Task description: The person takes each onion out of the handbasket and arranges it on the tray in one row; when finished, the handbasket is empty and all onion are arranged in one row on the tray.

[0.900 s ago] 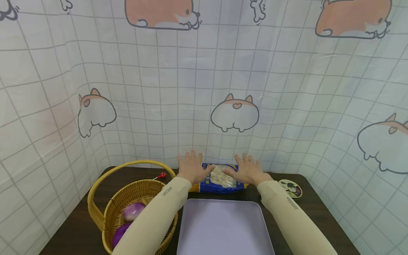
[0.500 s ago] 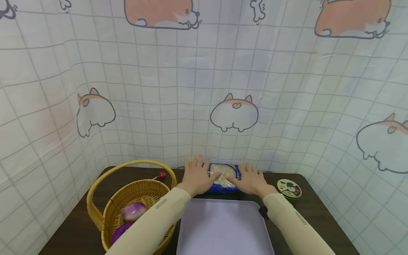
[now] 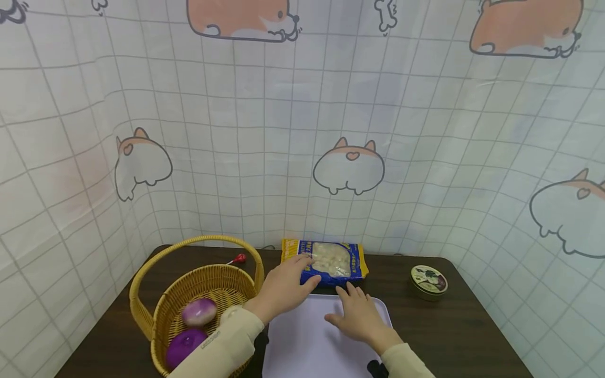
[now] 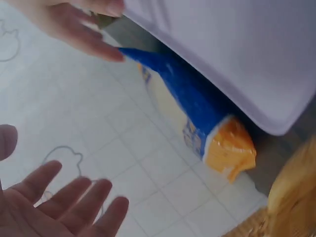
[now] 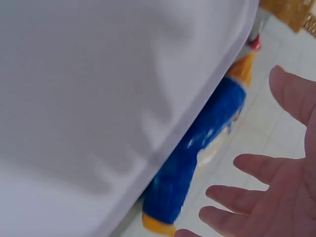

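A blue-and-yellow plastic food bag with a clear window lies behind the lilac tray, and pale pieces show through the window. My left hand, fingers spread and relaxed, overlaps the bag's near left part in the head view. In the left wrist view, that hand is apart from the bag and holds nothing. Over the tray's right half, my right hand has its fingers loosely extended towards the bag. The right wrist view shows this hand holding nothing too.
A wicker basket with a tall handle stands left of the tray, with a purple-and-white vegetable and a purple one inside. Behind it lies a red lollipop. A round tin sits at the right. Patterned cloth surrounds the dark table.
Both hands were over the two ends of the bag and have drawn back towards me, the right hand further, over the tray. The bag lies about where it was, now more exposed.
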Demonstrator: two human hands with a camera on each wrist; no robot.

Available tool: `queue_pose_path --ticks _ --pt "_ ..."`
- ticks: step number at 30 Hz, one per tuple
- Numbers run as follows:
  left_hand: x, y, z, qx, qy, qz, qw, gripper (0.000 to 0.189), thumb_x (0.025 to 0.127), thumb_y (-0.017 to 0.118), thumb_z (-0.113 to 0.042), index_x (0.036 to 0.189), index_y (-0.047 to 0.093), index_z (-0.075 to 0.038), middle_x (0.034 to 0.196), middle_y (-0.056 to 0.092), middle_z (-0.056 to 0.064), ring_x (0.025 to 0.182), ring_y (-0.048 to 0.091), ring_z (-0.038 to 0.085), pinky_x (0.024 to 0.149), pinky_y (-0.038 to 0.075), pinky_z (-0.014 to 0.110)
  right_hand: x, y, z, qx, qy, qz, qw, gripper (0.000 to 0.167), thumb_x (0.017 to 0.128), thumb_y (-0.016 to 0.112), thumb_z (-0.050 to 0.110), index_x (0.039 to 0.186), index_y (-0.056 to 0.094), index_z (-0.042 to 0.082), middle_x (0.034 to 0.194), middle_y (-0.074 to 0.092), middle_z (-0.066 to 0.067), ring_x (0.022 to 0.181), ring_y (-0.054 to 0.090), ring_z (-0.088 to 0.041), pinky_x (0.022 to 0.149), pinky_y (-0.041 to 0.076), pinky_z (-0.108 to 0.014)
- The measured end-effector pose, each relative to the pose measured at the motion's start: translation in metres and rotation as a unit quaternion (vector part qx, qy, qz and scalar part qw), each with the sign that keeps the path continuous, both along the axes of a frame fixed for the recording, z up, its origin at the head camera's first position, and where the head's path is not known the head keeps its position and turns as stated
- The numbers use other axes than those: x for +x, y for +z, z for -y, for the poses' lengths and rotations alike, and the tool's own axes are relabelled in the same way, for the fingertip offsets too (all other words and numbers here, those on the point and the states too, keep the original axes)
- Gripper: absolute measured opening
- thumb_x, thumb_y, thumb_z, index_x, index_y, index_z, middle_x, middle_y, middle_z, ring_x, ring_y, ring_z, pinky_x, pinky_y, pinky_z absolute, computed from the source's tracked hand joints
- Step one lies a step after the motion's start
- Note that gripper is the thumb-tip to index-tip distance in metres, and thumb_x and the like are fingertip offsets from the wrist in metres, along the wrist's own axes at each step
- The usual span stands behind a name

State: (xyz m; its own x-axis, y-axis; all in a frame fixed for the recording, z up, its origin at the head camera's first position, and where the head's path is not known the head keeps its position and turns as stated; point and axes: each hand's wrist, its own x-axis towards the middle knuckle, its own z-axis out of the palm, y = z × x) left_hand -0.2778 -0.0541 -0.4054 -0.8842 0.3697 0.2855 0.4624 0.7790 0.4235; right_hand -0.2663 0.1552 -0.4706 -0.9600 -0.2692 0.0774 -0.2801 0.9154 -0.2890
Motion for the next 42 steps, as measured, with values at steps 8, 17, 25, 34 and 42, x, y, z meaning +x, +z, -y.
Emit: queue_pose_path --ticks 8,17,25,34,42 --pt "0.020 -0.002 0.012 0.181 0.012 0.005 0.9835 0.022 0.099 0.058 -0.034 0.113 0.069 -0.022 0.107 0.070 -0.004 0.091 0.066 0.014 0.076 0.054 0.034 0.021 -0.014 0.028 -0.109 0.025 -0.010 0.9936 0.052 0.085 0.073 0.036 0.120 0.063 -0.001 0.126 0.059 -0.024 0.114 0.057 -0.042 0.094 0.045 -0.056" --pt "0.031 0.008 0.050 0.297 0.016 -0.160 0.9412 0.009 0.096 0.063 -0.013 0.095 0.071 -0.017 0.106 0.070 -0.001 0.081 0.063 0.008 0.067 0.051 0.023 0.036 -0.021 0.055 -0.183 0.056 -0.030 0.9811 0.018 0.086 0.072 0.028 0.095 0.074 0.012 0.093 0.072 0.001 0.091 0.067 -0.023 0.079 0.052 -0.041" --pt "0.041 0.046 0.107 0.306 -0.009 -0.373 0.8759 0.013 0.088 0.062 0.002 0.096 0.071 -0.002 0.114 0.068 0.016 0.099 0.064 0.026 0.088 0.046 0.018 0.053 -0.017 0.065 -0.281 0.081 0.041 0.9553 0.018 0.090 0.070 0.025 0.102 0.073 0.012 0.096 0.071 0.005 0.089 0.062 -0.015 0.076 0.050 -0.033" --pt "0.059 0.083 0.165 0.283 0.118 -0.302 0.9027 0.031 0.096 0.058 -0.011 0.127 0.065 -0.010 0.135 0.059 0.001 0.116 0.055 0.004 0.086 0.040 0.009 0.064 -0.033 0.083 -0.347 0.128 0.010 0.9292 0.020 0.089 0.070 0.017 0.108 0.070 0.009 0.103 0.070 -0.005 0.088 0.061 -0.016 0.076 0.052 -0.028" --pt "0.066 0.073 0.213 0.234 0.211 -0.066 0.9467 0.044 0.103 0.046 -0.039 0.141 0.051 -0.017 0.133 0.057 0.013 0.114 0.055 0.015 0.082 0.041 0.025 0.065 -0.031 0.103 -0.368 0.150 -0.105 0.9118 0.027 0.082 0.073 0.005 0.108 0.068 0.011 0.107 0.068 0.002 0.096 0.063 -0.015 0.077 0.053 -0.029"
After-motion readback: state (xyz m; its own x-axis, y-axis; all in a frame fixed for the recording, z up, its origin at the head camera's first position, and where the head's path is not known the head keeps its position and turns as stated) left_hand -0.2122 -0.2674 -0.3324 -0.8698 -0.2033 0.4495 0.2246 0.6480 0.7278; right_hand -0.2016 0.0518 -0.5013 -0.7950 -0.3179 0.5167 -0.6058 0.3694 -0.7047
